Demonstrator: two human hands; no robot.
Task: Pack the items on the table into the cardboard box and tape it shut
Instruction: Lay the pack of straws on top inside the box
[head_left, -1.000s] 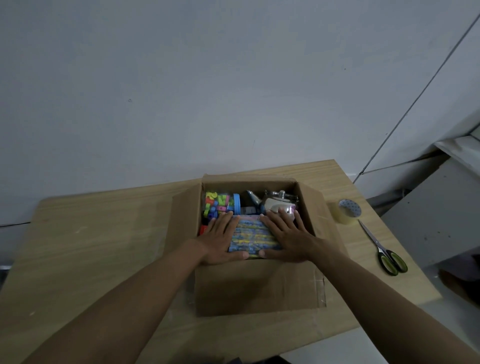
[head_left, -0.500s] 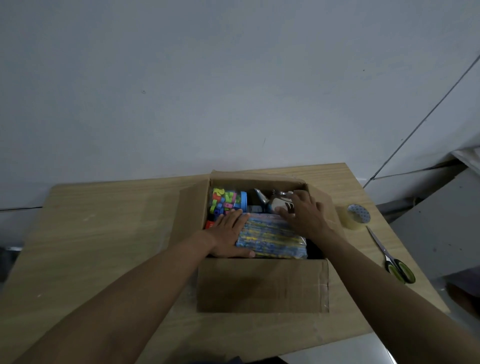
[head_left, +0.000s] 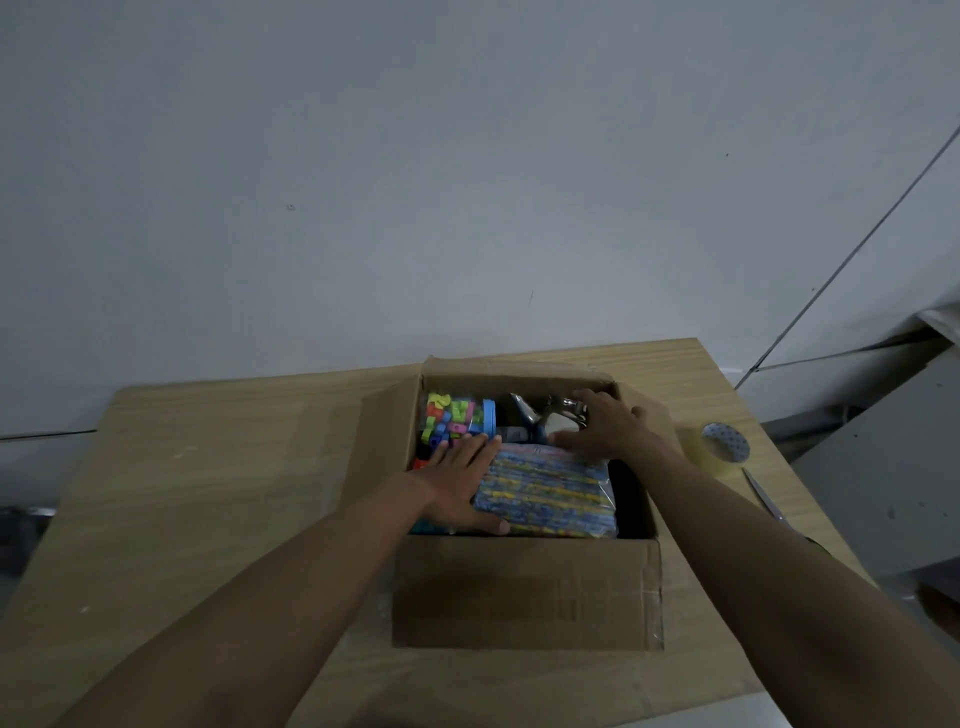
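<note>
An open cardboard box (head_left: 524, 592) stands on the wooden table (head_left: 218, 499). Inside lie a blue-and-yellow patterned packet (head_left: 550, 493), a clear jar of coloured blocks with a blue lid (head_left: 457, 418) and a shiny metal kettle (head_left: 540, 413). My left hand (head_left: 457, 480) lies flat on the packet's left edge, fingers straight. My right hand (head_left: 605, 423) reaches to the box's back right and rests on the kettle, covering part of it; its fingers look loosely bent. A roll of clear tape (head_left: 719, 447) sits to the right of the box.
Scissors (head_left: 766, 499) lie on the table right of the box, partly behind my right forearm. The box flaps stand open at the left, back and right. A grey wall rises behind the table, and grey boards lean at the far right.
My right hand left the packet and moved back and right onto the kettle. My left hand stayed on the packet. The camera shifted slightly.
</note>
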